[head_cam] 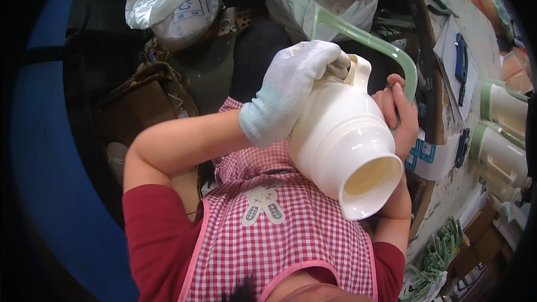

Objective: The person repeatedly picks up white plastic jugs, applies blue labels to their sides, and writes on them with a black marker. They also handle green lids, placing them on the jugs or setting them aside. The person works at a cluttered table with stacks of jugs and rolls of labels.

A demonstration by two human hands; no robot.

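A white plastic jug body (331, 134) lies tilted before my chest, its spouted opening facing down and right. My gloved left hand (304, 79) grips its far end, beside a small cream loop (360, 71). My bare right hand (396, 109) is at the jug's right side, its fingers closed around the lower part of a curved pale green plastic handle (373, 42). That handle arches beyond the jug, and its far end is close to my left glove. The jug hides part of my right palm and the contact there.
At right, a worn worktable (457, 134) bears black-handled pliers (438, 5), a blue hand tool (461, 58), papers, white-and-green jugs (503, 151) and a bundle of green handles (440, 247). Plastic sacks (184, 16) stand ahead. An open cardboard box (142, 105) is at left.
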